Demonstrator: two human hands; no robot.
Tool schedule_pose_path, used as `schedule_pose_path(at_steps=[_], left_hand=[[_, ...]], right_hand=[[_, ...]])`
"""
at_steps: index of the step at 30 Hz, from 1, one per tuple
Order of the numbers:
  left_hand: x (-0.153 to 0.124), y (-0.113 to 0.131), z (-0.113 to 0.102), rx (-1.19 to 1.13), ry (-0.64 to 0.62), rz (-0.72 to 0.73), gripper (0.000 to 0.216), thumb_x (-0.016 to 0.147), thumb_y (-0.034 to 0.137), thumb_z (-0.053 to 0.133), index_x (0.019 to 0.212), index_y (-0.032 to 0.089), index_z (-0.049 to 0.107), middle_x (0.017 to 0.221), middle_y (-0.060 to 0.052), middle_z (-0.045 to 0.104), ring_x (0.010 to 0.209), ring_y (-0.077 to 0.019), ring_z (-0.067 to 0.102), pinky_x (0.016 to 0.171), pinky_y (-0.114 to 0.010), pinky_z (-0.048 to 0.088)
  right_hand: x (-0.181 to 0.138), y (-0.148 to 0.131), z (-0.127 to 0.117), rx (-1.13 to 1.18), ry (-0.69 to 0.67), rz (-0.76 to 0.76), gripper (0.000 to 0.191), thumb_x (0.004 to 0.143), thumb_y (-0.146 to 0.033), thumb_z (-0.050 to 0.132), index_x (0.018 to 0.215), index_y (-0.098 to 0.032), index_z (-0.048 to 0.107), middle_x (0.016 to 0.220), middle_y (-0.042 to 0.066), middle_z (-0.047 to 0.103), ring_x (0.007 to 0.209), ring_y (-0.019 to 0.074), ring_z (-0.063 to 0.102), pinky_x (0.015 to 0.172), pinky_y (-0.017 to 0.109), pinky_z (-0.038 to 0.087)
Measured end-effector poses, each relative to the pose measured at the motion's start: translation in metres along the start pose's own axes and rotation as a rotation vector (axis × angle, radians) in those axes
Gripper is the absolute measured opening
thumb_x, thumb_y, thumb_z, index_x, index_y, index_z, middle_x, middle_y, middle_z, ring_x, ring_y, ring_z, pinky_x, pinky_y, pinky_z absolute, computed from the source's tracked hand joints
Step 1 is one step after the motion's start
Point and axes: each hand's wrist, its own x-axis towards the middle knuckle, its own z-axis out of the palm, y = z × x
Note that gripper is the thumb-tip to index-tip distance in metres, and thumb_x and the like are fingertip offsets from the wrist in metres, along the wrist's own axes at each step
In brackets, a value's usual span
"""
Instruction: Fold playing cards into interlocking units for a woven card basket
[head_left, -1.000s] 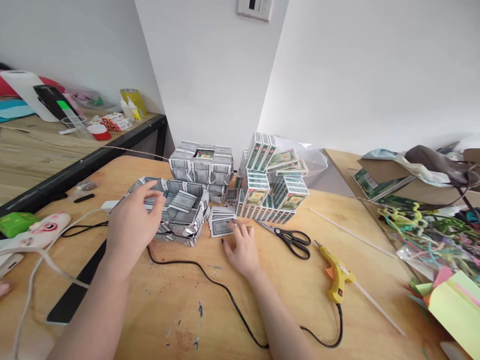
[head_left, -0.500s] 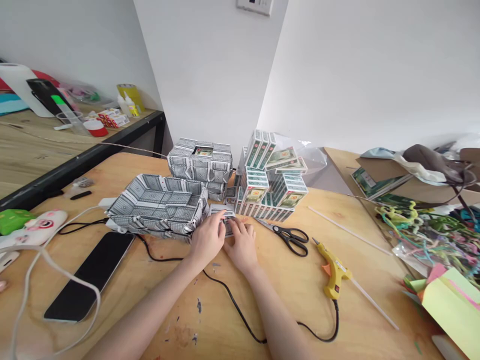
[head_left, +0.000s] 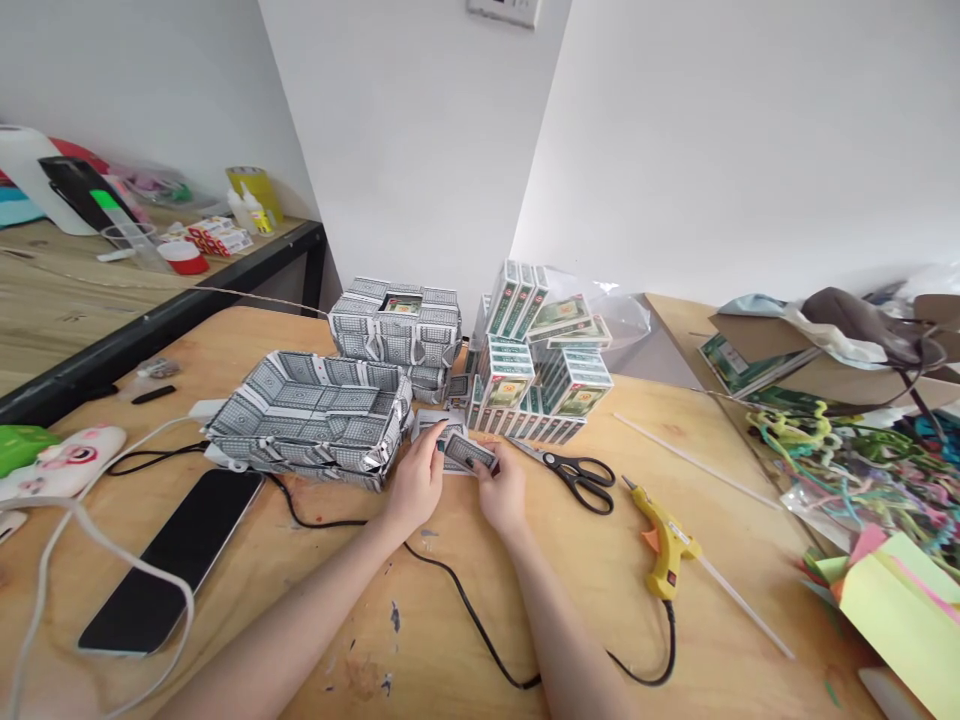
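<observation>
Patterned playing cards (head_left: 454,467) lie on the table between my hands. Beside their left edge rests my left hand (head_left: 417,484), its fingers stretched forward and touching the cards. My right hand (head_left: 504,492) pinches a grey-backed playing card (head_left: 469,452) between thumb and fingers, tilted a little above the others. An open tray made of folded cards (head_left: 315,398) stands just left of my left hand. Behind it is a card-covered box (head_left: 397,325) with an opening in its top. Stacked card packs (head_left: 514,385) stand beyond my right hand.
Black-handled scissors (head_left: 581,475) and a yellow glue gun (head_left: 667,545) lie to the right, near a clear glue stick (head_left: 694,460). A black cord (head_left: 457,585) crosses under my forearms. A phone (head_left: 172,560) lies left. Pipe cleaners (head_left: 885,470) fill the right side.
My right hand has drawn slightly right and lifted one playing card from the pile. My left hand has shifted slightly left and stays beside the cards.
</observation>
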Motion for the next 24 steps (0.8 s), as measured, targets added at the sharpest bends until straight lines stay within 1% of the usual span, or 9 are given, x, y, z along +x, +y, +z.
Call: schedule_pose_path(at_steps=[2, 5, 7, 9, 13, 15, 18, 20, 24], left_hand=[[-0.002, 0.000, 0.000, 0.023, -0.014, 0.003, 0.046, 0.082, 0.013, 0.038, 0.128, 0.017, 0.036, 0.125, -0.010, 0.050, 0.116, -0.0200, 0.047, 0.098, -0.039, 0.040], [-0.004, 0.001, 0.000, 0.074, -0.110, 0.119, 0.048, 0.076, 0.013, 0.046, 0.124, 0.018, 0.042, 0.127, -0.008, 0.049, 0.121, -0.0228, 0.042, 0.103, -0.042, 0.034], [-0.004, 0.001, 0.000, 0.103, -0.156, 0.174, 0.046, 0.075, 0.014, 0.050, 0.121, 0.019, 0.046, 0.130, -0.008, 0.046, 0.125, -0.0245, 0.037, 0.105, -0.044, 0.032], [-0.004, 0.000, 0.001, 0.112, -0.170, 0.176, 0.043, 0.077, 0.015, 0.049, 0.120, 0.019, 0.048, 0.132, -0.008, 0.044, 0.126, -0.0245, 0.035, 0.104, -0.045, 0.034], [-0.001, -0.005, 0.001, 0.092, -0.198, 0.189, 0.033, 0.082, 0.015, 0.045, 0.113, 0.021, 0.053, 0.124, -0.005, 0.053, 0.120, -0.0204, 0.043, 0.100, -0.041, 0.038], [0.000, -0.006, 0.000, 0.080, -0.218, 0.209, 0.031, 0.081, 0.018, 0.049, 0.111, 0.021, 0.055, 0.118, -0.005, 0.057, 0.117, -0.0197, 0.047, 0.099, -0.040, 0.040], [-0.002, -0.004, -0.001, 0.083, -0.229, 0.233, 0.045, 0.072, 0.028, 0.063, 0.115, 0.021, 0.052, 0.122, -0.006, 0.054, 0.118, -0.0232, 0.045, 0.099, -0.042, 0.039], [-0.004, -0.001, 0.000, 0.103, -0.223, 0.248, 0.054, 0.067, 0.031, 0.068, 0.118, 0.022, 0.050, 0.126, -0.007, 0.051, 0.120, -0.0259, 0.042, 0.100, -0.044, 0.037], [-0.006, 0.002, 0.002, 0.136, -0.193, 0.247, 0.043, 0.073, 0.026, 0.062, 0.115, 0.022, 0.051, 0.123, -0.007, 0.053, 0.118, -0.0251, 0.044, 0.099, -0.045, 0.037]], right_hand=[[0.003, 0.002, -0.004, 0.054, 0.102, 0.082, 0.014, 0.073, -0.027, 0.050, 0.079, -0.016, 0.056, 0.068, 0.000, 0.059, 0.060, 0.0149, 0.051, 0.058, 0.025, 0.039], [0.007, 0.004, -0.008, 0.107, 0.232, 0.148, 0.016, 0.072, -0.031, 0.053, 0.076, -0.016, 0.057, 0.067, 0.000, 0.058, 0.058, 0.0135, 0.049, 0.057, 0.024, 0.038], [0.008, 0.005, -0.009, 0.137, 0.274, 0.162, 0.017, 0.072, -0.033, 0.054, 0.075, -0.016, 0.055, 0.068, 0.000, 0.058, 0.059, 0.0136, 0.050, 0.057, 0.024, 0.040], [0.008, 0.006, -0.008, 0.185, 0.292, 0.174, 0.019, 0.073, -0.036, 0.054, 0.075, -0.017, 0.052, 0.068, 0.000, 0.057, 0.058, 0.0137, 0.051, 0.055, 0.024, 0.041], [0.005, 0.007, -0.003, 0.403, 0.227, 0.214, 0.022, 0.075, -0.040, 0.051, 0.084, -0.021, 0.043, 0.080, 0.002, 0.056, 0.052, 0.0127, 0.054, 0.044, 0.024, 0.043], [0.003, 0.006, -0.001, 0.494, 0.191, 0.195, 0.022, 0.076, -0.038, 0.050, 0.088, -0.023, 0.040, 0.088, 0.003, 0.056, 0.060, 0.0146, 0.059, 0.045, 0.025, 0.046], [0.003, 0.005, 0.000, 0.544, 0.158, 0.128, 0.019, 0.075, -0.031, 0.050, 0.089, -0.023, 0.041, 0.090, 0.004, 0.056, 0.078, 0.0184, 0.061, 0.056, 0.029, 0.052], [0.004, 0.006, 0.001, 0.535, 0.120, 0.087, 0.015, 0.074, -0.027, 0.049, 0.087, -0.022, 0.044, 0.091, 0.005, 0.057, 0.084, 0.0192, 0.060, 0.066, 0.032, 0.052], [0.006, 0.009, 0.002, 0.391, 0.075, 0.048, 0.010, 0.072, -0.023, 0.051, 0.081, -0.019, 0.053, 0.085, 0.004, 0.062, 0.082, 0.0190, 0.060, 0.078, 0.035, 0.049]])
